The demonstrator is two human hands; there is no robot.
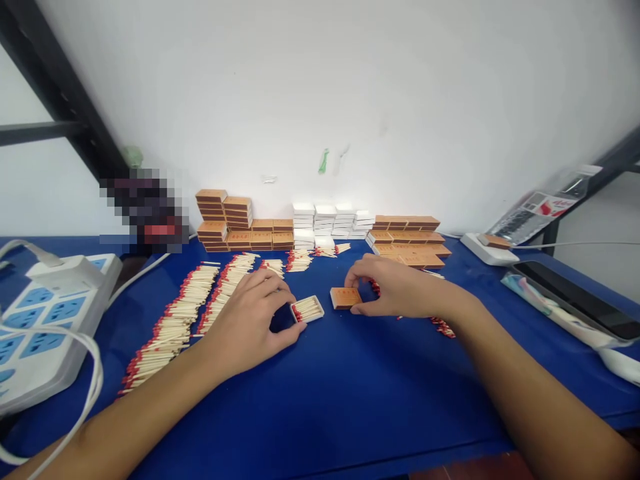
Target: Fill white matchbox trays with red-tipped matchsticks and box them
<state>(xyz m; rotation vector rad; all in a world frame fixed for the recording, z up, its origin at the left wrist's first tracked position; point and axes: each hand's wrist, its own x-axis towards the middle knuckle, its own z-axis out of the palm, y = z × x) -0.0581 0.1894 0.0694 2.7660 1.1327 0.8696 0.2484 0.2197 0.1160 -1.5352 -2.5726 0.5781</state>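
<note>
My left hand (253, 320) rests on the blue tabletop (360, 400), fingers curled round the left end of a small white matchbox tray (307, 309) filled with red-tipped matches. My right hand (395, 287) lies just to the right, thumb and fingers pinching an orange matchbox sleeve (345, 297) flat on the table. Tray and sleeve sit a few centimetres apart. Long rows of loose red-tipped matches (175, 320) lie left of my left hand. More matches (443, 325) peek out under my right wrist.
Against the wall stand stacks of orange matchboxes (240, 227), white trays (325, 223) and more orange sleeves (407, 240). A white power strip (45, 320) with cables lies at far left. A phone (575, 297) and a plastic packet (543, 207) lie at right.
</note>
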